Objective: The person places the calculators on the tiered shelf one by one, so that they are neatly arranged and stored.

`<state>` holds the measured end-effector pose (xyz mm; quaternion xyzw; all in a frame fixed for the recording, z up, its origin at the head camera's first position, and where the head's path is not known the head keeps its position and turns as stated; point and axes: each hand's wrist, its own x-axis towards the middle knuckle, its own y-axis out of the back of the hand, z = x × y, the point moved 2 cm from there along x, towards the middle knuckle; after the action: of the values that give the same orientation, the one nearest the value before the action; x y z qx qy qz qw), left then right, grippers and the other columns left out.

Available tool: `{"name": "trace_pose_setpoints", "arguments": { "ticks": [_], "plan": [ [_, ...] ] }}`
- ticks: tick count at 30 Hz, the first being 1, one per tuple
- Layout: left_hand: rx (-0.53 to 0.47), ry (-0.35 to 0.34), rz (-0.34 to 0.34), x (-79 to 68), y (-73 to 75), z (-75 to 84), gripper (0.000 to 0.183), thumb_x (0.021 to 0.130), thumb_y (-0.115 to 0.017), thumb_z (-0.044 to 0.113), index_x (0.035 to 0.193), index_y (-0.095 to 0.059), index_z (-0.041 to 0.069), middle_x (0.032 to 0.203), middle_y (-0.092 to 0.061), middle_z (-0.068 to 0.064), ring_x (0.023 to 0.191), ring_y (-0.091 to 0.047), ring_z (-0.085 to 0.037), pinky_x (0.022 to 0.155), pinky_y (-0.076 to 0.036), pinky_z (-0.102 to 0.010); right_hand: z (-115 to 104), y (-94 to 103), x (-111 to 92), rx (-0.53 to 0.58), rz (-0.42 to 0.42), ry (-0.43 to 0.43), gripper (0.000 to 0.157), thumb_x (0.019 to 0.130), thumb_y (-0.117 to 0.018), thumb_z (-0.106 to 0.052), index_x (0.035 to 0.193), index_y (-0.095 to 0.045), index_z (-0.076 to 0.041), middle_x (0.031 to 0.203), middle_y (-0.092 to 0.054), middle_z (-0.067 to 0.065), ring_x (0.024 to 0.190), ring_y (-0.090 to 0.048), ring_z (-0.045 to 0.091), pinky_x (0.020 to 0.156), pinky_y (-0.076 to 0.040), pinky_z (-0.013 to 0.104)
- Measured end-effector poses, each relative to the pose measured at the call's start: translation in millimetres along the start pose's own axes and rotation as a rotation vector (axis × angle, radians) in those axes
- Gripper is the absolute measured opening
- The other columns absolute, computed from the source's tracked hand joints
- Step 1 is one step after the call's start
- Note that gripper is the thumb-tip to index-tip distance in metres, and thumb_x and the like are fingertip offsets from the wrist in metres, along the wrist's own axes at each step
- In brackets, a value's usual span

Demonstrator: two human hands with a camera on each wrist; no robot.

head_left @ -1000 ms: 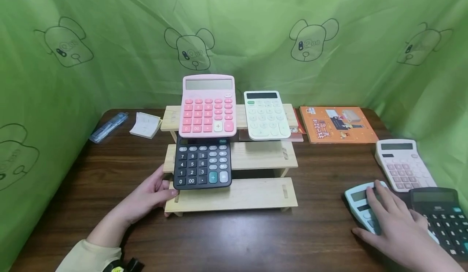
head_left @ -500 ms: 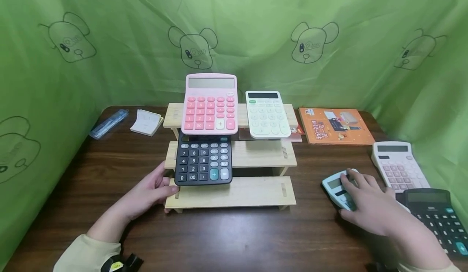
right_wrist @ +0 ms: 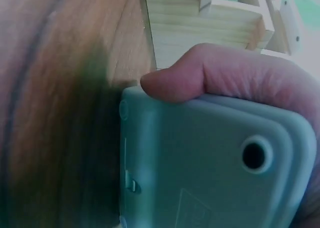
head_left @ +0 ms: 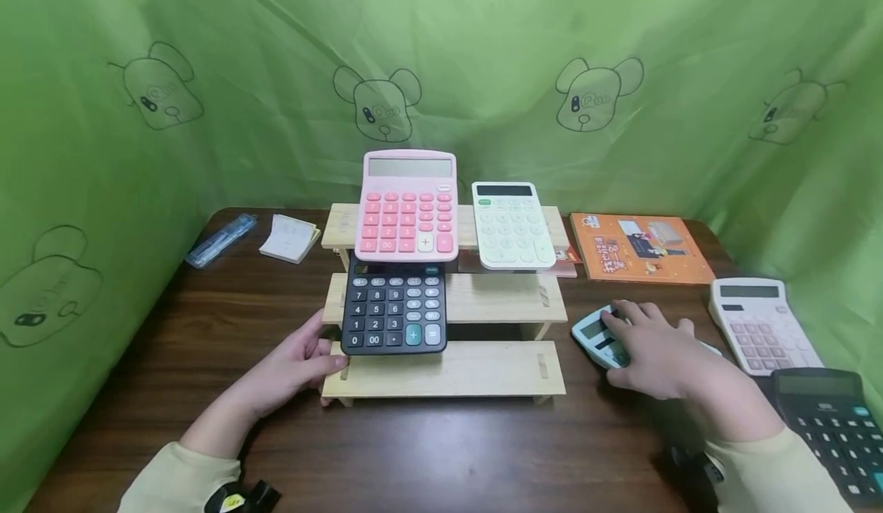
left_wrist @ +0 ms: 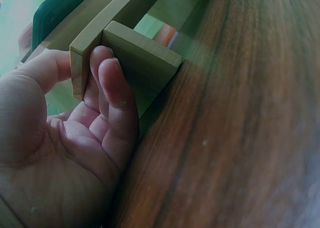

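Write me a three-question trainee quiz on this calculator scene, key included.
1. True or false: the large pink calculator rests on a lower step of the wooden stand than the black calculator there.

2. What does the left hand grip?
A) the orange book
B) the wooden stand
C) the white paper pad

3. Fill in the colour: the right hand holds a ____ calculator.

Key
1. False; the pink one is on the top step, the black one on the middle step.
2. B
3. Light blue calculator
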<state>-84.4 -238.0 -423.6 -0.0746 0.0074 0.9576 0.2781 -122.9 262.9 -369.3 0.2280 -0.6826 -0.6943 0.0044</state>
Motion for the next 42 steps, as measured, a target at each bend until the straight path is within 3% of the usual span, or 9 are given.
{"name": "trace_pose_setpoints", "arguments": {
  "ticks": [6,12,15,19,23,26,31,36,42],
  "plan": [
    [0.009,0.017,0.010,6.8,-3.8,-2.6,0.073,0.098,-0.058,0.012,0.152,-0.013,0.029,0.092,-0.064,-0.030,0.056,-0.061,-0.041,0.049,-0.053,-0.053,-4.9,12.9,1.7,0.031,0.056,0.006,0.091,0.075,-0.072,-0.047,0.150,-0.036,-0.010,0.151,-0.024,0.021,0.128,-0.023,0.045,0.070,-0.036,0.061],
    [0.010,0.023,0.021,2.5,-0.9,-1.8,0.074,0.098,-0.058,0.011,0.153,-0.012,0.028,0.094,-0.064,-0.030,0.060,-0.063,-0.042,0.049,-0.053,-0.054,-32.7,45.4,-10.8,0.037,0.261,0.065,0.092,0.074,-0.074,-0.046,0.152,-0.034,-0.017,0.151,-0.025,0.015,0.126,-0.025,0.041,0.070,-0.033,0.052],
    [0.021,0.025,0.039,-1.0,-0.7,-4.4,0.073,0.098,-0.058,0.011,0.152,-0.013,0.028,0.092,-0.064,-0.030,0.062,-0.063,-0.042,0.049,-0.053,-0.054,-45.8,53.6,-15.8,0.015,0.302,0.093,0.092,0.072,-0.074,-0.045,0.151,-0.035,-0.020,0.150,-0.027,0.013,0.126,-0.026,0.041,0.071,-0.033,0.054],
    [0.023,0.020,0.035,0.0,-3.1,-6.4,0.071,0.098,-0.057,0.012,0.152,-0.014,0.028,0.091,-0.064,-0.029,0.064,-0.064,-0.043,0.049,-0.053,-0.055,-43.3,57.3,-22.9,0.000,0.336,0.067,0.092,0.071,-0.075,-0.045,0.151,-0.035,-0.021,0.150,-0.028,0.015,0.126,-0.027,0.043,0.071,-0.034,0.059],
    [0.021,0.007,0.031,1.4,-1.7,-3.1,0.072,0.098,-0.057,0.010,0.153,-0.014,0.027,0.090,-0.063,-0.030,0.061,-0.063,-0.042,0.048,-0.052,-0.055,-40.9,66.9,-31.4,0.071,0.485,0.035,0.094,0.068,-0.079,-0.041,0.150,-0.036,-0.020,0.150,-0.028,0.017,0.126,-0.027,0.047,0.075,-0.028,0.069],
    [0.024,0.010,0.027,0.5,-0.3,-1.9,0.073,0.098,-0.057,0.009,0.153,-0.013,0.027,0.089,-0.063,-0.030,0.058,-0.062,-0.041,0.047,-0.052,-0.054,-50.1,70.3,-36.7,0.142,0.577,0.067,0.092,0.065,-0.081,-0.037,0.146,-0.041,-0.019,0.143,-0.034,0.016,0.120,-0.031,0.043,0.075,-0.028,0.064],
    [0.040,0.030,0.038,-2.4,0.7,-3.0,0.072,0.098,-0.057,0.011,0.152,-0.014,0.028,0.089,-0.064,-0.029,0.057,-0.062,-0.042,0.048,-0.053,-0.053,-76.7,62.9,-36.0,0.178,0.595,0.184,0.078,0.064,-0.080,-0.035,0.133,-0.050,-0.017,0.126,-0.041,0.010,0.112,-0.036,0.034,0.073,-0.031,0.050],
    [0.031,0.020,0.029,-1.1,-0.6,-3.9,0.071,0.098,-0.057,0.011,0.152,-0.015,0.027,0.089,-0.063,-0.029,0.058,-0.063,-0.041,0.047,-0.053,-0.053,-94.5,53.1,-32.4,0.159,0.616,0.230,0.070,0.065,-0.076,-0.036,0.126,-0.052,-0.015,0.124,-0.042,0.010,0.111,-0.036,0.033,0.078,-0.032,0.056],
    [0.033,0.018,0.033,1.3,-0.6,-3.1,0.071,0.098,-0.057,0.011,0.152,-0.014,0.028,0.090,-0.064,-0.029,0.060,-0.063,-0.041,0.047,-0.052,-0.053,-104.4,49.2,-31.9,0.152,0.648,0.279,0.075,0.073,-0.069,-0.058,0.133,-0.053,-0.016,0.132,-0.043,0.007,0.118,-0.036,0.030,0.083,-0.032,0.055]
  ]
}}
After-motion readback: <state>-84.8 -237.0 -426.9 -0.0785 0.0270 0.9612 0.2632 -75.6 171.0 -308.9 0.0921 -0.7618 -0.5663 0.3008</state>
